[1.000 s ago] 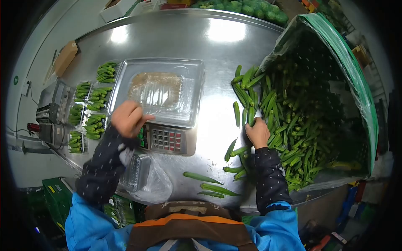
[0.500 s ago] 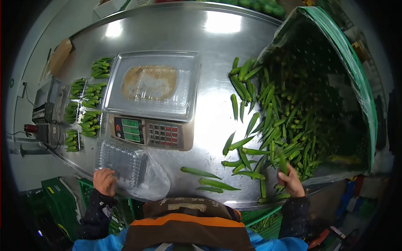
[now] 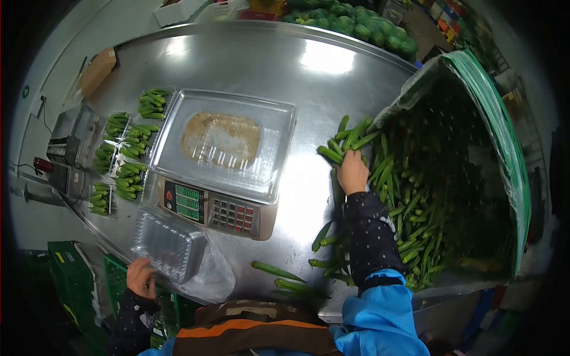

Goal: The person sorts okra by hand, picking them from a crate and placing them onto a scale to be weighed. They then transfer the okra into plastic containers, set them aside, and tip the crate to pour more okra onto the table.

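Okra pods (image 3: 344,142), right of scale (image 3: 228,209): clutched in right hand (image 3: 352,173). Left hand (image 3: 139,277), below scale: at container stack (image 3: 169,242), grip unclear. Empty container (image 3: 221,139) on scale. Filled packs (image 3: 127,154) left of scale: several done. Okra heap (image 3: 427,196), far right: mostly unpacked.

Right hand (image 3: 352,173) grips okra pods (image 3: 344,142); left hand (image 3: 138,277) touches clamshell stack (image 3: 169,243).

I see a grey electronic scale (image 3: 217,207) with a wide steel weighing pan (image 3: 279,148). Left of it lie small filled trays of green pods (image 3: 127,160). Further away are a brown cardboard box (image 3: 98,71) and round green vegetables (image 3: 356,24) beyond the shiny steel table (image 3: 249,59).
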A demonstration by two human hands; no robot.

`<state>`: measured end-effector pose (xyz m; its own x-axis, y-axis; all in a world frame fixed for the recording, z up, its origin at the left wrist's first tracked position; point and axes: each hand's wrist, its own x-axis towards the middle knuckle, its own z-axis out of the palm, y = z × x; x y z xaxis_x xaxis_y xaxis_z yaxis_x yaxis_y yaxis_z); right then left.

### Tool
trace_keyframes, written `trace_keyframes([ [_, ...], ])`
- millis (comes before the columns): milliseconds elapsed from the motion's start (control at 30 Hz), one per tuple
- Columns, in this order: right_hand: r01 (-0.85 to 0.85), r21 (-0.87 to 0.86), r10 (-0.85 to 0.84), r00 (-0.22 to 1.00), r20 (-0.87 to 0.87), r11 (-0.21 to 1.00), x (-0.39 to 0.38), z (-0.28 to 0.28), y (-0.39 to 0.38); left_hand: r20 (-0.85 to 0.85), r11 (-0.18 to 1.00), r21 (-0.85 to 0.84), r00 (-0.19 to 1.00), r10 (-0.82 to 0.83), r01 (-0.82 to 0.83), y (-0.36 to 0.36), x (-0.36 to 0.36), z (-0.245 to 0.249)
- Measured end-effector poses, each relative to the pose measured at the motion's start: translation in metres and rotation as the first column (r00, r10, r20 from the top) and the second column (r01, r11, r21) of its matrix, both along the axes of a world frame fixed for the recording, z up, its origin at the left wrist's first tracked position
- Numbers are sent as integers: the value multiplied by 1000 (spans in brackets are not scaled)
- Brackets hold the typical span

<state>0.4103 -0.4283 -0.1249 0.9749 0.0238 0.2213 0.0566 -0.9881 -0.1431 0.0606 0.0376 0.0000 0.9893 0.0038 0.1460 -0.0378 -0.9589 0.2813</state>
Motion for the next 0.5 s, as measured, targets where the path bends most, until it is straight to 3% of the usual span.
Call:
trace_keyframes([
  [100,34,102,-20,991,-135,994,-17,20,8,22,998,-38,999,43,-42,-10,1,1],
  [167,-37,112,69,955,-287,993,-26,27,5,16,996,-83,999,45,-44,-20,7,2],
  [233,-26,216,98,938,-332,976,-34,36,4,16,991,-128,999,34,-31,-30,17,5],
  [300,176,279,-122,972,-201,944,-35,41,-2,52,985,-171,998,44,-35,-39,24,8],
  [333,239,416,-206,971,-123,877,-28,44,-13,49,984,-173,998,48,-38,-42,27,10],
  [433,401,215,-370,913,-171,891,-8,58,-31,55,981,-188,997,60,-49,-46,29,15],
  [500,334,122,-313,935,-166,934,-3,40,-31,61,976,-214,996,61,-47,-47,29,13],
])
